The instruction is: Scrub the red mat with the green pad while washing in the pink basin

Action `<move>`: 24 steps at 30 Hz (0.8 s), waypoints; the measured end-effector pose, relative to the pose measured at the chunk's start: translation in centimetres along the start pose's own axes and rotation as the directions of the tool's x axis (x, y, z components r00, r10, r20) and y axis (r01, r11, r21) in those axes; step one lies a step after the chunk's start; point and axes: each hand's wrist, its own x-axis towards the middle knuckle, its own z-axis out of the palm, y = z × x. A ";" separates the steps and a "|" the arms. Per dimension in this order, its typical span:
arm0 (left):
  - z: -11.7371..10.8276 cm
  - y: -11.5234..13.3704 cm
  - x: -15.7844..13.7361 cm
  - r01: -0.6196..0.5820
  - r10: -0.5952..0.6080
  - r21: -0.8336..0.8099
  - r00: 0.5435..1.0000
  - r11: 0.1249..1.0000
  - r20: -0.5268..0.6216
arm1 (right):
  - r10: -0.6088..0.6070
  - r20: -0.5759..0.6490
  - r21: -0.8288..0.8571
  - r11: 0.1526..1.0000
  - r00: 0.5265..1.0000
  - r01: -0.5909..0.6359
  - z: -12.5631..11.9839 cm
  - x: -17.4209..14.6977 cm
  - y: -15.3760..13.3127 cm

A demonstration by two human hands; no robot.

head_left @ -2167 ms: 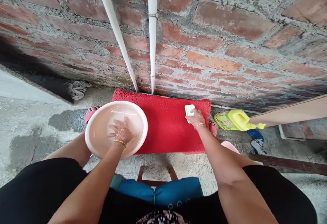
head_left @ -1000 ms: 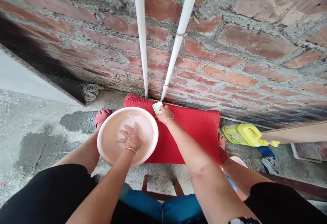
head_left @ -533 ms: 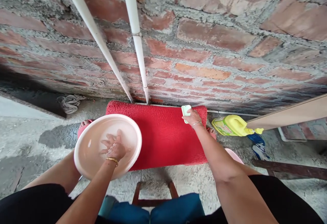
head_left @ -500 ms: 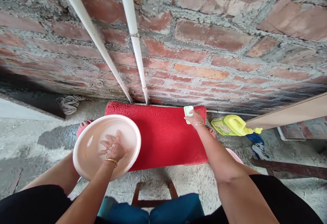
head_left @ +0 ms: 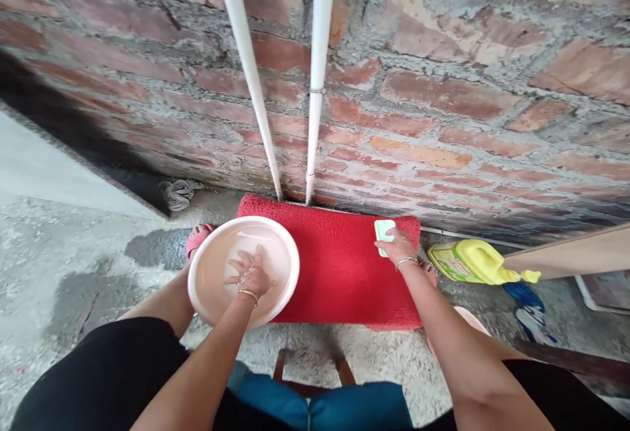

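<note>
Spread wide across the middle, a red cloth [head_left: 339, 277]; looks fuzzy along the far edge. Over its left end, a round, pale pink basin [head_left: 209, 273]; holds clear water [head_left: 273, 250]. At its far right, a pale green, round-cornered block [head_left: 384, 228]; points lengthwise near to far.

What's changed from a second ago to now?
The right hand has moved the pale green block rightward, from near the basin to the right end of the red cloth. Nothing was let go. The left hand stays in the basin; the yellow jug stays put.
</note>
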 end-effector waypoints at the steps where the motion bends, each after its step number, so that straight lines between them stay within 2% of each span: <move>1: 0.0 0.0 0.0 0.005 -0.005 0.000 1.000 1.000 0.005 | -0.070 0.021 0.029 0.997 0.997 0.070 1.0 -0.8 -2.2; 3: 0.0 0.0 0.0 0.007 -0.007 -0.004 1.000 1.000 0.020 | -0.214 0.069 0.096 0.974 0.974 0.207 3.1 -2.4 -6.8; 6: 0.1 -0.1 0.1 -0.001 0.002 -0.013 0.999 1.000 0.032 | -0.364 0.133 0.175 0.924 0.922 0.339 6.3 -4.6 -13.0; 8: 0.3 -0.2 0.2 -0.003 0.004 -0.013 0.999 1.000 0.036 | -0.424 0.158 0.210 0.897 0.892 0.389 8.2 -5.7 -16.0; 11: 0.4 -0.3 0.3 -0.011 0.012 -0.009 0.999 1.000 0.033 | -0.471 0.210 0.212 0.878 0.857 0.430 10.3 -6.8 -18.6; 14: 0.6 -0.4 0.4 -0.027 0.027 -0.024 1.000 0.999 0.005 | -0.501 0.252 0.167 0.865 0.828 0.472 11.3 -7.4 -19.4; 17: 0.8 -0.6 0.5 -0.023 0.023 -0.028 0.999 0.999 -0.023 | -0.503 0.264 0.119 0.864 0.823 0.490 11.2 -7.5 -19.0; 21: 1.0 -0.6 0.8 -0.011 0.010 -0.014 0.999 1.000 -0.032 | -0.447 0.252 0.080 0.894 0.858 0.442 9.6 -6.3 -16.7; 24: 1.1 -0.6 1.0 -0.005 0.005 -0.001 1.000 1.000 -0.030 | -0.400 0.227 0.069 0.916 0.888 0.396 7.8 -4.5 -13.5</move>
